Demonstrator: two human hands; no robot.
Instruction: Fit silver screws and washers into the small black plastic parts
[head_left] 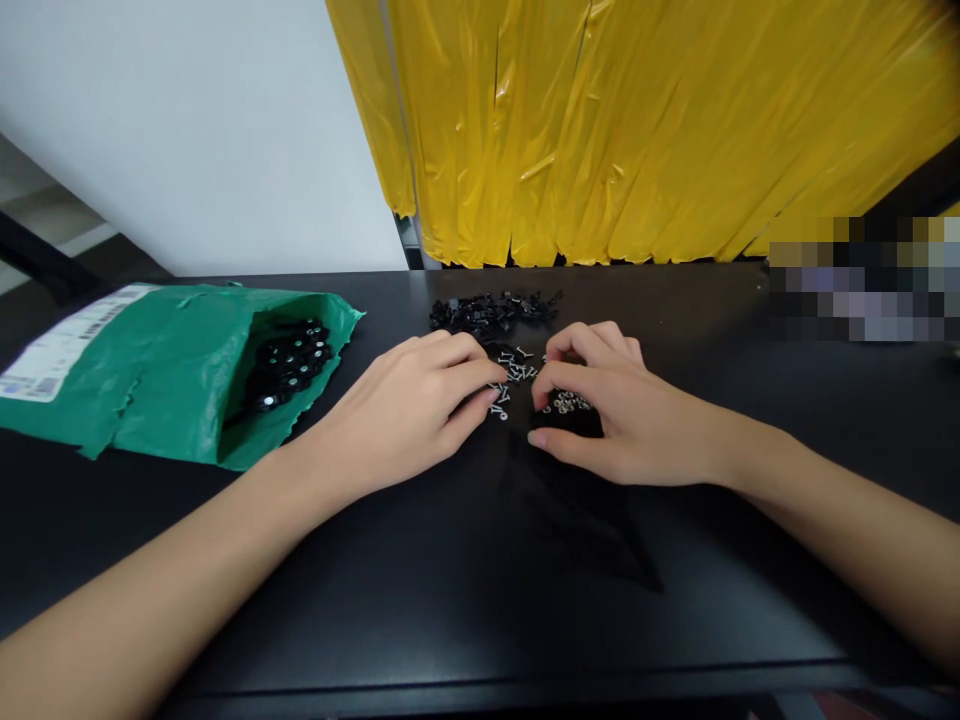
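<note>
My left hand (427, 400) reaches in from the left with its thumb and index finger brought together in a pinch at a small pile of silver screws (517, 372); a screw appears to be between the fingertips. Across from it, my right hand (622, 405) is curved over a heap of small metal nuts (570, 401), its thumb apart from the bent fingers and nothing seen between them. Part of the nuts is hidden behind the right fingers. Just beyond both hands lies a pile of small black plastic parts (491, 312).
A torn green mailing bag (172, 370) lies at the left, its mouth facing the hands, with black round parts (292, 360) inside. Everything rests on a black tabletop (420, 590). Yellow plastic strips (585, 130) and a white panel (225, 130) stand behind. A blurred-out patch sits at far right.
</note>
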